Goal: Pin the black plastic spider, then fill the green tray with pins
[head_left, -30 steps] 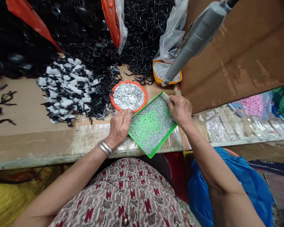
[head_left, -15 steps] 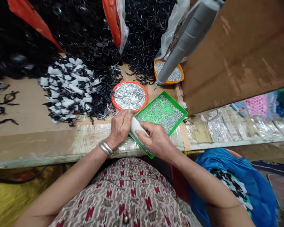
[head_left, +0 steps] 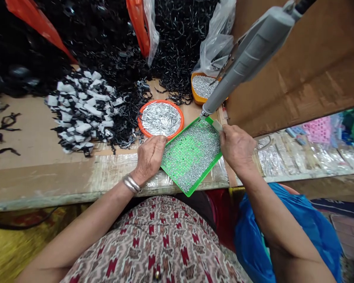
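Note:
A green tray (head_left: 190,191) with a grid of small holes lies tilted across the table's front edge, scattered with small silver screws (head_left: 191,181). On its left rim my left hand (head_left: 150,159) is closed, thumb on top. My right hand (head_left: 238,148) is at the tray's far right side, its fingers closed on a flat whitish scraper-like piece (head_left: 217,126). Most of that piece is hidden by the hand and rim. Screws lie thickest along the right and far sides; more green shows in the middle. Above the far corner hangs a grey electric screwdriver (head_left: 242,67).
Behind the tray stand a red-orange bowl (head_left: 183,122) of silver strips and an orange container (head_left: 197,97) of screws. Black-and-white parts (head_left: 82,110) are heaped at left, with black parts behind. A cardboard panel (head_left: 297,70) rises at right; a blue bag (head_left: 286,220) is below.
My right hand has swept the whitish piece from the tray's near left side to its far right side. Screws have shifted, baring the middle. The screwdriver has swung slightly; my left hand stays put.

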### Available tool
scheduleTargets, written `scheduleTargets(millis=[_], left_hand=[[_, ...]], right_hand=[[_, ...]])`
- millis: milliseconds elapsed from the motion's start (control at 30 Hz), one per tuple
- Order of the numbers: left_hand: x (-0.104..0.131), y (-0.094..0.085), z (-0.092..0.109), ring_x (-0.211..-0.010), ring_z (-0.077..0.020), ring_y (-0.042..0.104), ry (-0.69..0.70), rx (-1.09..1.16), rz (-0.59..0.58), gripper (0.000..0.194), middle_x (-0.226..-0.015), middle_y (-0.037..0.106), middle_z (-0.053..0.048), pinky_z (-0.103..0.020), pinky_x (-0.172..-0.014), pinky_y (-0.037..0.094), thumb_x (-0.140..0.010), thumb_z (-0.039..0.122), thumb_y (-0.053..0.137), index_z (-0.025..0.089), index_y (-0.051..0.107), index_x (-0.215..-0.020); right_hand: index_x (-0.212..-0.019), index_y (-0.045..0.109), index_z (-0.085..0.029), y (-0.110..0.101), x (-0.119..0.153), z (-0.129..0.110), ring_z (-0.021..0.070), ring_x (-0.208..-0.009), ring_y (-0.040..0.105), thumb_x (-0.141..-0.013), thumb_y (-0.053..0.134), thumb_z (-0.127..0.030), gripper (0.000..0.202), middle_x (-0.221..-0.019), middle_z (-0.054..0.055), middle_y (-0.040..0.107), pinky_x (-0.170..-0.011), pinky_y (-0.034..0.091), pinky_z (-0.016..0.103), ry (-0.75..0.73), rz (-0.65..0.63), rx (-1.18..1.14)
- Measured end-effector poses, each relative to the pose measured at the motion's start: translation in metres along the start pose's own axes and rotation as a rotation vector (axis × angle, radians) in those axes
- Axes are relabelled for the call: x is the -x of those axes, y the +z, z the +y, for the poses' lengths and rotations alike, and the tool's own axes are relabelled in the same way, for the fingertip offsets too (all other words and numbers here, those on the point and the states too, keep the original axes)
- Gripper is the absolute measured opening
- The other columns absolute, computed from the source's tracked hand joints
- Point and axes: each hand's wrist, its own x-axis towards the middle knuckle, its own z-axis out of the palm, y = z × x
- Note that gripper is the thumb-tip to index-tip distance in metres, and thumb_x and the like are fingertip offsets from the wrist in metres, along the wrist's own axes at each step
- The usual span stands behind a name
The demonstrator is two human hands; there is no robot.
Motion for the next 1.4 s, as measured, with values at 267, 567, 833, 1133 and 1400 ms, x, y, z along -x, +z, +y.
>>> scheduleTargets(millis=[267,567,833,1133,1400], left_hand=[[0.000,0.001,-0.001,-0.085,-0.0217,0.065,-0.001,-0.004,-0.003,0.041,-0.085,0.070,-0.008,-0.039,-0.079,0.048,-0.106,0.041,0.038,0.020,0.067,-0.088],[0.001,0.000,-0.001,-0.086,-0.0217,0.065,0.006,-0.026,0.009,0.040,-0.084,0.070,-0.007,-0.039,-0.081,0.049,-0.106,0.042,0.038,0.020,0.068,-0.090],[0.001,0.000,-0.003,-0.084,-0.0212,0.064,0.007,-0.006,0.001,0.041,-0.081,0.067,-0.006,-0.039,-0.080,0.048,-0.106,0.043,0.038,0.021,0.066,-0.087],[0.000,0.001,-0.002,-0.084,-0.0217,0.064,0.011,-0.019,0.004,0.040,-0.081,0.067,-0.006,-0.041,-0.081,0.049,-0.106,0.042,0.038,0.022,0.066,-0.086],[0.001,0.000,-0.002,-0.085,-0.0220,0.064,0.002,-0.010,-0.010,0.040,-0.086,0.069,-0.007,-0.040,-0.081,0.049,-0.106,0.043,0.038,0.021,0.068,-0.092]], right_hand=[[-0.094,0.069,-0.014,-0.017,0.053,-0.038,0.0193,-0.075,0.061,-0.101,0.049,-0.022,0.023,-0.083,0.010,0.070,-0.069,0.042,0.033,-0.335,-0.145,-0.325],[-0.090,0.064,-0.017,-0.038,0.078,-0.072,0.0136,-0.064,0.056,-0.098,0.054,-0.027,0.016,-0.076,0.004,0.069,-0.060,0.034,0.028,-0.295,-0.570,-0.578],[-0.101,0.073,-0.022,-0.019,0.004,-0.012,0.0197,-0.071,0.060,-0.093,0.060,-0.034,0.020,-0.085,0.007,0.073,-0.060,0.030,0.031,0.004,-0.267,-0.204],[-0.095,0.073,-0.016,0.004,-0.001,-0.011,0.0219,-0.083,0.060,-0.098,0.050,-0.022,0.024,-0.092,0.012,0.071,-0.071,0.040,0.033,-0.159,-0.116,-0.109],[-0.090,0.066,-0.016,-0.032,0.049,-0.075,0.0167,-0.080,0.060,-0.101,0.047,-0.025,0.024,-0.087,0.006,0.069,-0.075,0.043,0.030,-0.345,-0.361,-0.664]])
